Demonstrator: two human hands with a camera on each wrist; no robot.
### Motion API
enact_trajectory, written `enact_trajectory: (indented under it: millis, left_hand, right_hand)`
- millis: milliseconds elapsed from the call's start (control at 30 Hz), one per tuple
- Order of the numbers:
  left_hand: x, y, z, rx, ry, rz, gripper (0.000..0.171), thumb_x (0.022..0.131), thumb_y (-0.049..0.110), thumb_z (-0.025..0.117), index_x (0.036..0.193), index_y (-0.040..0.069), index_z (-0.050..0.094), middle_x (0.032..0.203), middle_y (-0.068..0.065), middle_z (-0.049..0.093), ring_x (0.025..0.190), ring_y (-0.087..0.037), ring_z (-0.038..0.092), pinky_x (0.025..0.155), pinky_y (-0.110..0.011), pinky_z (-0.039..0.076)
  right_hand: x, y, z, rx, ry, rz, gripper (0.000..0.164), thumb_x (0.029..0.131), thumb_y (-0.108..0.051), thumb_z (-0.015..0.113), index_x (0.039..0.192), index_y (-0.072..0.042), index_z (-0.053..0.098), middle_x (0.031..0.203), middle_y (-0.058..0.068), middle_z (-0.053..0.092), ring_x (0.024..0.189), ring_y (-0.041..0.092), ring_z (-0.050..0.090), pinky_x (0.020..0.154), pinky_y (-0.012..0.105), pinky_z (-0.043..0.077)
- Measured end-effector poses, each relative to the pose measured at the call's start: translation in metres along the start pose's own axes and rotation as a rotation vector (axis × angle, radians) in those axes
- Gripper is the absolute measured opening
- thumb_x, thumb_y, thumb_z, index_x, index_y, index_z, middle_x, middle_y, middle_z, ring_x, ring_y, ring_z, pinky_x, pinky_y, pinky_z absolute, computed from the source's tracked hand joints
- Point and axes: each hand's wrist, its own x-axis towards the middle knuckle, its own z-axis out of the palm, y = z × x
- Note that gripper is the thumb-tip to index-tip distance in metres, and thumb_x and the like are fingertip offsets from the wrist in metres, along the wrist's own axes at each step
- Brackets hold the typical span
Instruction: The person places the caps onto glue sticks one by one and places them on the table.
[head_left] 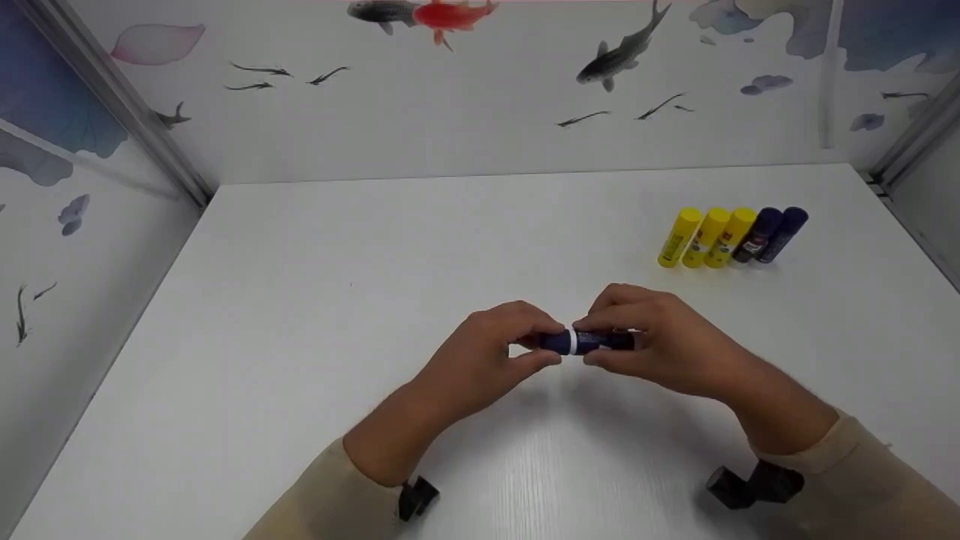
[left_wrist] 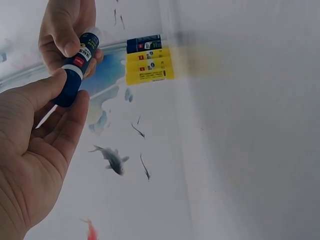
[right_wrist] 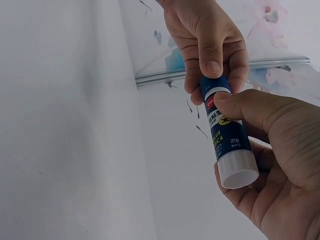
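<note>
Both hands hold one dark blue glue stick [head_left: 592,341] sideways over the white table, in front of the person. My left hand [head_left: 487,352] pinches its blue cap [left_wrist: 70,90] between thumb and fingers. The labelled body [right_wrist: 227,125] is gripped by my right hand [head_left: 667,337], with the thumb lying along the label. A white ring [head_left: 573,342] shows between cap and body. In the right wrist view, the white base [right_wrist: 237,169] at the other end points toward the camera. The two hands' fingertips are close together, either side of the ring.
Toward the back right of the table [head_left: 337,247], three yellow glue sticks [head_left: 706,238] and two dark blue ones [head_left: 782,236] stand in a row. White panels with painted fish [head_left: 622,56] border the table at the back and sides. A black camera [head_left: 754,484] sits at the right wrist.
</note>
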Motion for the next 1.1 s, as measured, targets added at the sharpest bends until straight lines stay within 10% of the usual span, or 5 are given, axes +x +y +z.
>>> enact_trajectory:
  millis: [1100]
  left_hand:
    - [-0.0008, -0.0038, 0.0049, -0.128, 0.064, 0.036, 0.032, 0.091, 0.012, 0.08, 0.122, 0.007, 0.077, 0.113, -0.003, 0.078, 0.098, -0.008, 0.073, 0.087, -0.021, 0.06]
  right_hand:
    - [-0.0016, 0.0003, 0.0023, 0.082, 0.016, -0.074, 0.029, 0.09, -0.008, 0.082, 0.116, -0.02, 0.08, 0.102, -0.006, 0.068, 0.086, 0.011, 0.061, 0.069, 0.021, 0.059]
